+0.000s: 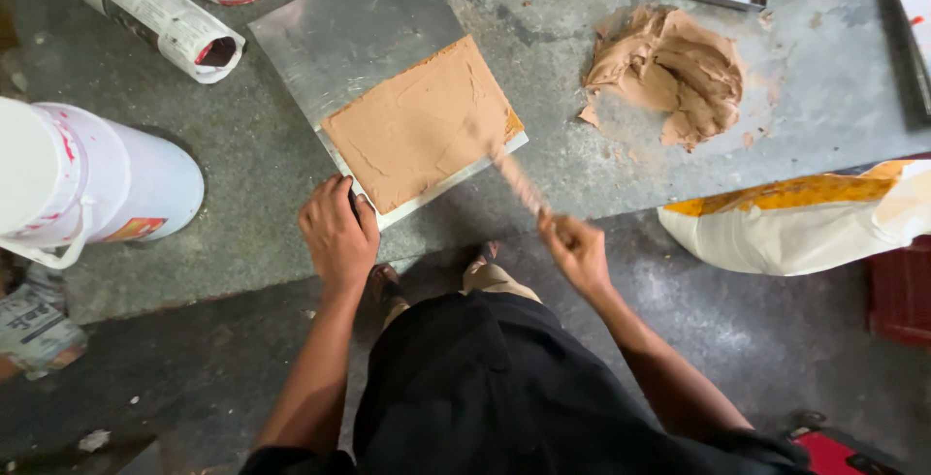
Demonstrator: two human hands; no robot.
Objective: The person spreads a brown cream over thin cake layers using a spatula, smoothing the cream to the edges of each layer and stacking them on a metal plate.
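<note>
The left hand (337, 233) lies flat on the near corner of a square tile (422, 131). Its grip is wide, fingers pressing down, holding nothing. The tile sits turned like a diamond on a shiny metal sheet (339, 39), and brown paste covers its top.

The right hand (576, 247) is closed in a tight grip on a thin scraper (514, 179). The scraper is blurry. Its long side runs from the hand up and to the left, and its far tip points at the tile's right corner, at the edge of the paste. I cannot tell if the tip touches the tile.

All of this rests on a grey stone surface with a rough, dusty top. A lump of brown paste (669, 73) lies near the far right side, well apart from the tile. A white bucket (87, 184) lies on its side at the left edge. A paper roll (145, 10) lies at the far left corner. A white and yellow sack (805, 218) sits at the right edge. The floor below is dark.
</note>
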